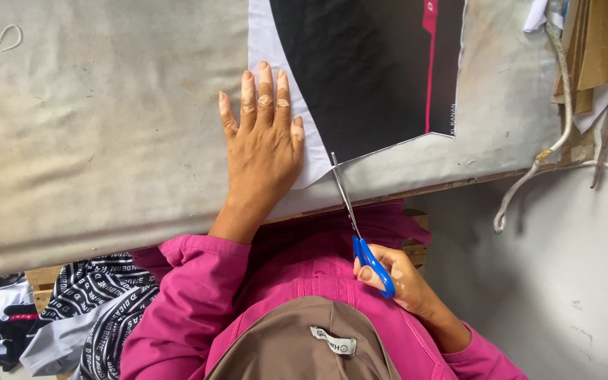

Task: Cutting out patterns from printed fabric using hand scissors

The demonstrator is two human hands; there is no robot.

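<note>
The left hand (263,144) lies flat, fingers spread and straight, pressing down the white edge of a printed fabric panel (360,70) on the desk (93,134); its grip is wide and holds nothing. The panel is mostly black with a red stripe and a white border, and it lies on the grey padded desk top, reaching to the far edge of the view. The right hand (395,278) has its grip closed around the blue handles of a pair of scissors (353,218). The blades point away from the person, their tips at the panel's near edge, just beside the left thumb. A pink sleeve (184,302) covers the left arm. Patterned cloth pieces (100,302) lie below the desk edge on the left, and a cord (529,176) hangs at the right.
</note>
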